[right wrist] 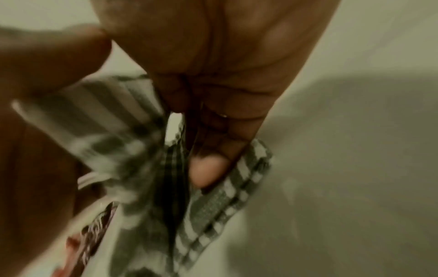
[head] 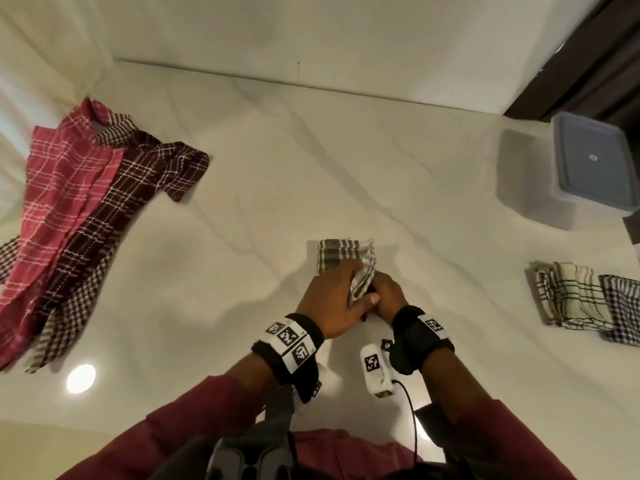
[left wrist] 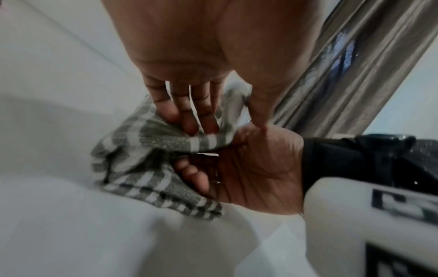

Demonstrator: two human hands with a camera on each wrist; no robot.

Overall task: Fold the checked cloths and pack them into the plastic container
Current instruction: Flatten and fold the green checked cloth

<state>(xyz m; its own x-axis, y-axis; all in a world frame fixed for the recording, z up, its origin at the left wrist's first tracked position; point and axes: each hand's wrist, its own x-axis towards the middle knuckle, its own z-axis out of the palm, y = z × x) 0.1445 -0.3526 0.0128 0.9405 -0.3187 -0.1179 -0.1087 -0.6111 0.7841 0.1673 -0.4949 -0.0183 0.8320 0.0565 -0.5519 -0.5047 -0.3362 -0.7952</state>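
Both hands work close together near the front middle of the counter (head: 242,168), clamped on one grey checked cloth (head: 341,259). On this cloth the left hand (head: 332,299) pinches a raised fold between thumb and fingers (left wrist: 189,120), while the right hand (head: 389,296) grips the near edge with fingers curled under it, a fingertip (right wrist: 207,172) pressing into the fabric. Its far part lies flat, folded small. Two folded cloths (head: 585,301) sit side by side at the right edge, touching each other. At the far right corner stands the container (head: 594,164), its lid on. Unfolded red and dark checked cloths (head: 79,216) lie heaped along the left edge.
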